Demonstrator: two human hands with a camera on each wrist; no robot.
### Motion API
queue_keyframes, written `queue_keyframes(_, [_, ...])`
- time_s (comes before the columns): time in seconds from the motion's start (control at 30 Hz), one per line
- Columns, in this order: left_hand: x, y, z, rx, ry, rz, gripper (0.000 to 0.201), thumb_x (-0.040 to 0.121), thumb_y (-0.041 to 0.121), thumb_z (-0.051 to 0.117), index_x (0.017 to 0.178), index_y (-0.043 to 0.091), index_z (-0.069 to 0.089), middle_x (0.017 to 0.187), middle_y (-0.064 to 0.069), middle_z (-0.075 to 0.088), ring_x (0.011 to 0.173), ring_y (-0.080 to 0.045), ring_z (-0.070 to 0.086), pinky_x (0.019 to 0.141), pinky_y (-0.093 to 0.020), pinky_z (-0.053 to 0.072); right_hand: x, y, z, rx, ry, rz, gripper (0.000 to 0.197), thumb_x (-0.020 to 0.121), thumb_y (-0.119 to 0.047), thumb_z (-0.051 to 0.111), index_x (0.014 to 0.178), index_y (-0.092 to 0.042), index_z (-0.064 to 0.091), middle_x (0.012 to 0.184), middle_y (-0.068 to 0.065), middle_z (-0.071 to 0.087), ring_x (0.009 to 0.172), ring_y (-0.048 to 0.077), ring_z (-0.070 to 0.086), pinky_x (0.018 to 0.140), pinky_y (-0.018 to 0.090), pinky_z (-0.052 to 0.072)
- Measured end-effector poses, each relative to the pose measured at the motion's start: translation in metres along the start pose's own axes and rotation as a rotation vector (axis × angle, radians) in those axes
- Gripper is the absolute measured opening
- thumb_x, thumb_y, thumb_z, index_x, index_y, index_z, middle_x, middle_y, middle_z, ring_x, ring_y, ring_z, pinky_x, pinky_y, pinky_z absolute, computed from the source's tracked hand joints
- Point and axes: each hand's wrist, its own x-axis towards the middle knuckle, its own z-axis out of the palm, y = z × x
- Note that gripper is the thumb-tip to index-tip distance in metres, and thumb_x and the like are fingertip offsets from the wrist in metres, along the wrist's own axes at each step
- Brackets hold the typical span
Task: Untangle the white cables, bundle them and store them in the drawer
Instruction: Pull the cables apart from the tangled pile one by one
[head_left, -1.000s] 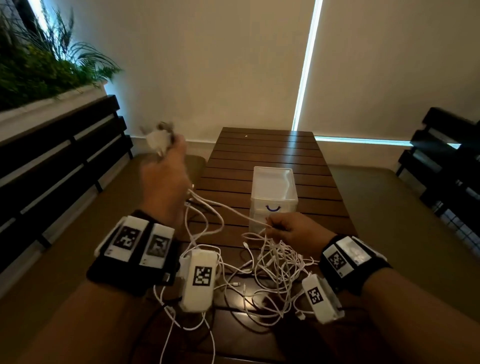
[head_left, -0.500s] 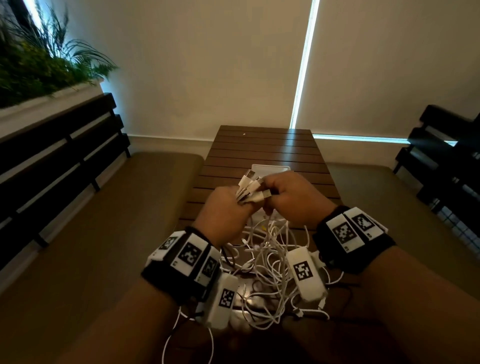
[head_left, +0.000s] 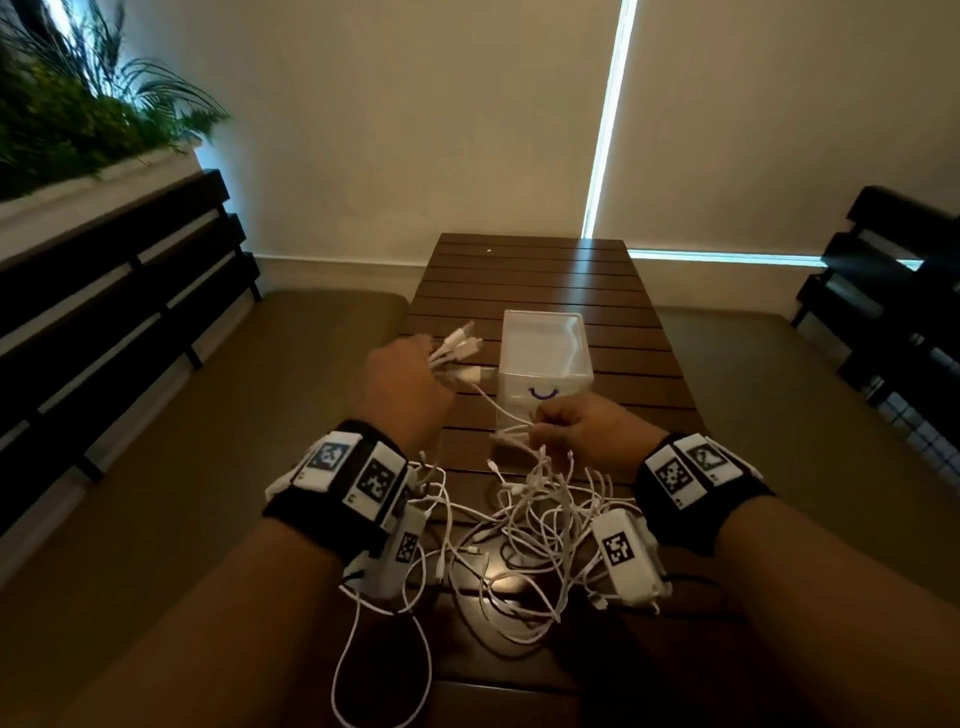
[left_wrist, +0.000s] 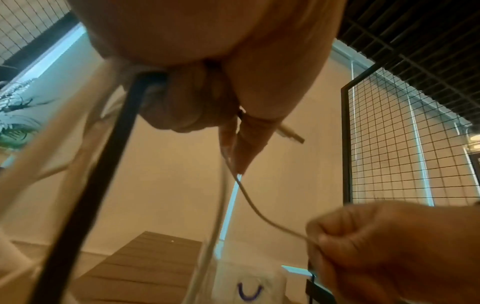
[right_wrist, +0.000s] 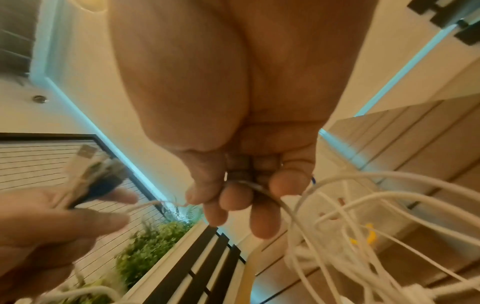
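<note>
Many thin white cables (head_left: 524, 535) lie tangled on the near end of the dark slatted wooden table (head_left: 535, 280), between my wrists. My right hand (head_left: 587, 431) pinches one strand just above the heap. My left hand (head_left: 405, 389), slightly farther and to the left, grips a bunch of white plug ends (head_left: 460, 345). Beyond both stands the small translucent white plastic drawer box (head_left: 543, 358).
</note>
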Motion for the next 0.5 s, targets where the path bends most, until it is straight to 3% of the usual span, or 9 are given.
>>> queue_keyframes(0.07, [-0.008,0.002,0.009,0.027,-0.041,0.047,0.016,0.087,0.029,0.060,0.103,0.027,0.062,0.079,0.008,0.055,0.073,-0.016,0.054,0.063,-0.027,0.041,0.000,-0.013,0.002,-0.010,-0.019,-0.009,0.023,0.097,-0.020,0.056,0.094,0.001,0.066,0.068,0.000,0.060,0.057,0.010,0.054,0.055,0.023,0.046])
queue_keyframes(0.17, [-0.014,0.012,0.024,-0.009,-0.162,0.186,0.030,0.084,0.031,0.061,0.115,0.035,0.059,0.091,0.009,0.065,0.083,-0.014,0.062,0.073,-0.032,0.054,0.002,-0.031,0.001,-0.168,-0.023,-0.072,0.016,0.093,-0.024,0.062,0.098,-0.013,0.072,0.076,-0.006,0.067,0.061,0.003,0.059,0.060,0.020,0.049])
queue_keyframes(0.23, [-0.016,0.017,0.025,-0.015,-0.267,0.179,0.004,0.084,0.027,0.061,0.087,0.027,0.062,0.084,0.004,0.066,0.083,-0.020,0.064,0.071,-0.032,0.052,-0.001,-0.038,-0.001,-0.117,-0.006,-0.141,0.006,0.091,-0.020,0.065,0.089,-0.020,0.071,0.073,-0.008,0.067,0.059,-0.001,0.059,0.060,0.019,0.048])
queue_keyframes(0.3, [-0.013,0.015,0.024,-0.037,-0.305,0.187,0.015,0.087,0.022,0.060,0.072,0.021,0.062,0.078,-0.004,0.067,0.074,-0.023,0.063,0.064,-0.031,0.049,-0.009,-0.043,-0.003,0.054,0.004,-0.215,0.019,0.093,-0.013,0.061,0.081,-0.027,0.065,0.060,-0.014,0.064,0.050,-0.005,0.055,0.053,0.010,0.041])
queue_keyframes(0.33, [-0.013,0.016,0.021,-0.078,-0.298,0.174,0.016,0.088,0.020,0.060,0.073,0.015,0.066,0.075,-0.007,0.067,0.069,-0.024,0.061,0.060,-0.031,0.048,-0.011,-0.041,-0.003,0.152,0.008,-0.237,0.022,0.094,-0.011,0.059,0.081,-0.028,0.063,0.057,-0.016,0.063,0.049,-0.005,0.055,0.051,0.008,0.040])
queue_keyframes(0.4, [-0.013,0.017,0.013,-0.233,-0.228,0.142,0.017,0.089,0.020,0.062,0.077,0.010,0.070,0.064,-0.003,0.062,0.054,-0.016,0.055,0.048,-0.023,0.042,-0.012,-0.033,-0.001,0.263,-0.011,-0.219,0.020,0.094,-0.012,0.057,0.081,-0.026,0.064,0.061,-0.009,0.063,0.052,0.002,0.054,0.051,0.015,0.043])
queue_keyframes(0.5, [-0.004,0.015,-0.012,-0.524,-0.001,-0.024,0.019,0.089,0.023,0.066,0.072,0.016,0.068,0.054,0.005,0.057,0.043,-0.002,0.048,0.037,-0.011,0.032,-0.006,-0.006,0.005,0.036,-0.115,-0.093,0.020,0.093,-0.017,0.060,0.076,-0.027,0.063,0.071,-0.001,0.062,0.065,0.015,0.060,0.065,0.031,0.050])
